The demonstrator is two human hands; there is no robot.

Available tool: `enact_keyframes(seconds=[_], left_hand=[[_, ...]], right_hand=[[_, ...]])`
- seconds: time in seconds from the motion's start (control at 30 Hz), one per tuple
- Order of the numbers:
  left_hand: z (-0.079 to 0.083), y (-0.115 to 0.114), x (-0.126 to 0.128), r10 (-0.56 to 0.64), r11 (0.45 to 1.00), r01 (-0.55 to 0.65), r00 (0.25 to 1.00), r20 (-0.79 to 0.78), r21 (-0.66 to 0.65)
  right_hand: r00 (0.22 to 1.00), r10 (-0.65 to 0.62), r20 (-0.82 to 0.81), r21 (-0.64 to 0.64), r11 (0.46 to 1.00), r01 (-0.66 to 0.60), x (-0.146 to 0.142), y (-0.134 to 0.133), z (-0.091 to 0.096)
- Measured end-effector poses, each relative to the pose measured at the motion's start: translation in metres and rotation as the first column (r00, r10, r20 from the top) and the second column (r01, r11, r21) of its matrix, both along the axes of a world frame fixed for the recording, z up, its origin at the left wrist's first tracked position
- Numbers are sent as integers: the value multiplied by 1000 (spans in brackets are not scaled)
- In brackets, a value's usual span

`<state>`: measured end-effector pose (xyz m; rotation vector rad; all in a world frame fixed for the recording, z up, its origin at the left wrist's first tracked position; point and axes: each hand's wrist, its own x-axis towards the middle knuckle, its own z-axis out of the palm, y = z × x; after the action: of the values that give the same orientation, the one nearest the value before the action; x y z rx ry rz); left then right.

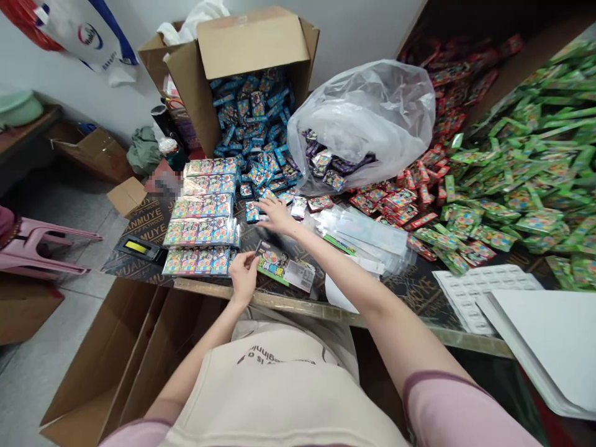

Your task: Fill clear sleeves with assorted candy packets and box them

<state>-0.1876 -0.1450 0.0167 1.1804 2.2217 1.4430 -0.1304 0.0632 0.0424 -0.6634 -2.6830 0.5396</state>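
My left hand (pixel 244 276) is at the table's front edge, thumb and fingers pinched on the left end of a clear plastic bag with a colourful printed header (pixel 279 267). My right hand (pixel 277 214) hovers palm down beyond that bag, fingers spread, beside a small blue box (pixel 252 211). A small white-sided box (pixel 298 208) lies just right of its fingers, and a red box (pixel 320 203) is further right. Left of both hands stand rows of packed multicoloured boxes (pixel 202 230) in clear wrap.
A carton (pixel 254 49) spills blue boxes (pixel 254 118) at the back. Beside it a clear bag (pixel 363 118) holds purple boxes. Red boxes (pixel 400 198) and green packs (pixel 526 186) heap up rightward. Flat clear bags (pixel 367 236), label sheets (pixel 484 292) and a tape cutter (pixel 139 249) lie around.
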Motion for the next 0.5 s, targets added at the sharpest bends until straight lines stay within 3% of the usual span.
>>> enact_keyframes(seconds=[0.07, 0.13, 0.2, 0.27, 0.33, 0.37, 0.43, 0.5], left_hand=[[-11, -11, 1, -49, 994, 44, 998, -47, -105], [-15, -19, 3, -128, 972, 97, 982, -136, -212], [-12, -22, 6, -180, 956, 127, 965, -189, -264], [-7, -20, 8, -192, 961, 161, 974, -122, -223], [-1, -13, 9, -170, 975, 185, 978, 121, -125], [3, -8, 9, -144, 983, 172, 944, 298, -71], [11, 3, 10, -91, 994, 105, 766, 636, 15], [20, 14, 12, -83, 997, 48, 574, 815, 67]], right_hand=[[981, 42, 189, 119, 991, -66, -26, 11, -8], [950, 62, 305, 150, 982, -112, -44, 17, -12], [939, 67, 337, 137, 983, -119, -51, 18, -14], [956, 78, 284, 104, 988, -112, -46, 14, -12], [979, 115, 169, 41, 992, -123, -29, 3, -6], [985, 137, 102, 4, 990, -138, -17, -5, -2], [984, 175, -20, -52, 983, -176, 11, -24, 9], [977, 194, -91, -77, 977, -201, 41, -44, 21]])
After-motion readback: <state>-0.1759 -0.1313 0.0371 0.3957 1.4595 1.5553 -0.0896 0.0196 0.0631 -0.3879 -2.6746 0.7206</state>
